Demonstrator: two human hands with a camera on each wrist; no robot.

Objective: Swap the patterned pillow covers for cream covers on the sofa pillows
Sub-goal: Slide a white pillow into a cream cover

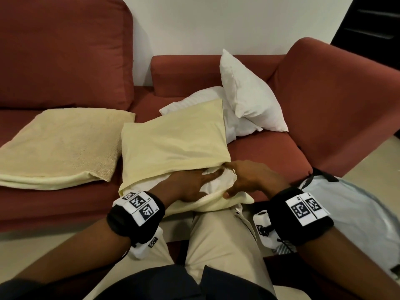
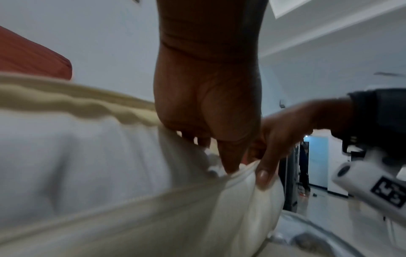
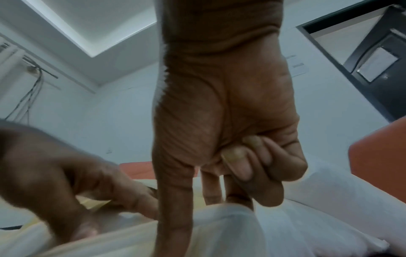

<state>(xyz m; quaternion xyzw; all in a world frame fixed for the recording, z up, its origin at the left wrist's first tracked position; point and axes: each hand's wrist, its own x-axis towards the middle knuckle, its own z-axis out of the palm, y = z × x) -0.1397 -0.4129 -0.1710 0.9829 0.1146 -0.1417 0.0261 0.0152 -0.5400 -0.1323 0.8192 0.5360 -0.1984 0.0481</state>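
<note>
No readable words, brands or numbers appear in any view; the only markings are black-and-white square code tags; three stand on the white plate of the left wristband (image 1: 140, 206); two stand on the white plate of the right wristband (image 1: 306, 210); one more stands on the white camera housing (image 2: 373, 182) under the right wrist, seen from the left wrist view; tiny characters beside the tags are too small to read; papers on the wall (image 3: 298, 67) are blurred.
</note>
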